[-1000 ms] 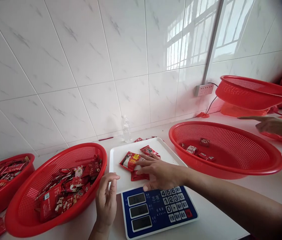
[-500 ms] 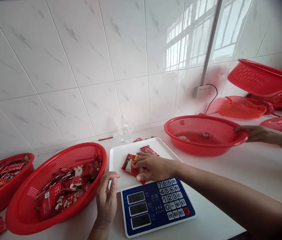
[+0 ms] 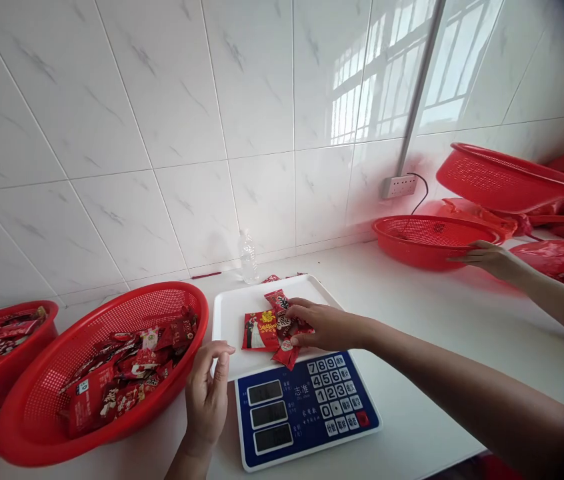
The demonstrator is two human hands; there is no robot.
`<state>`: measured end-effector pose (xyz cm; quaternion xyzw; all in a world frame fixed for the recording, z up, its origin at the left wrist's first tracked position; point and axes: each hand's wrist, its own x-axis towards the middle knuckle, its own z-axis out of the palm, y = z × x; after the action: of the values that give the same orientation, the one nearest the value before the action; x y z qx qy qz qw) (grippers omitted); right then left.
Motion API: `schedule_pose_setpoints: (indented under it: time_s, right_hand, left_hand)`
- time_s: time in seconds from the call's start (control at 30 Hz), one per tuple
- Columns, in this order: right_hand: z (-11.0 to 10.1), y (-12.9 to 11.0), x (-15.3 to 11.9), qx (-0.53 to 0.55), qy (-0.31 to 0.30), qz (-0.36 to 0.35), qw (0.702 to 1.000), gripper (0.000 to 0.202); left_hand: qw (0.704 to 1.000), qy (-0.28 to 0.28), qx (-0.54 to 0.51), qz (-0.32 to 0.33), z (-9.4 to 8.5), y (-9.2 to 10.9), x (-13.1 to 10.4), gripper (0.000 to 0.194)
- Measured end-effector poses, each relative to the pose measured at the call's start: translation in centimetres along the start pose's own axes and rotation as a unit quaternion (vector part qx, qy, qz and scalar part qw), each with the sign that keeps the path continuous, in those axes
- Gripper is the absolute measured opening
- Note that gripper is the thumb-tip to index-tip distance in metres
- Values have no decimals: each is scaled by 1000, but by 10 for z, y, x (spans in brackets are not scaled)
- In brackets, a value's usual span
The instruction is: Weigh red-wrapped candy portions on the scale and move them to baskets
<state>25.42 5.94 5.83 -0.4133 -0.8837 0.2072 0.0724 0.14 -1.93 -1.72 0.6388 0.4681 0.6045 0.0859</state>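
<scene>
Right hand [image 3: 332, 327]: fingers half bent, thumb apart, touching the small dark-red plastic packets [image 3: 285, 321]; whether they grip is unclear.
Left hand [image 3: 208, 393]: fingers loosely curled, parted from the thumb.
Square red plastic packet [image 3: 257, 331]: left of the right fingers, flat on the white plastic tray [image 3: 227, 310]; yellow lettering, black-and-white figure.
Slim red plastic packet [image 3: 275, 297]: beyond the right fingertips; long axis slants away leftward.
Red plastic packet with pale round emblem [image 3: 286, 355]: at the right thumb, one end toward the blue keypad panel [image 3: 307, 410].
</scene>
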Motion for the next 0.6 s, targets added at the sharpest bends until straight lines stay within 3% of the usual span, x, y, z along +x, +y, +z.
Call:
schedule_pose_setpoints:
  time_s: [0.17,0.33,0.43,0.6]
  right_hand:
    - [8,-22,8,0,15,-24,1000,61]
    - [20,-39,11,-12,-43,-59,997,71]
    - [21,-36,13,-11,-39,-68,997,63]
    - [10,-11,17,-15,0,-99,995,43]
  left_hand:
    - [1000,-1,8,-13,1,1,1,24]
    - [1000,-1,13,-13,1,0,2,24]
    - [1000,-3,14,-10,0,-2,2,24]
    - [1000,-2,6,-10,0,1,2,27]
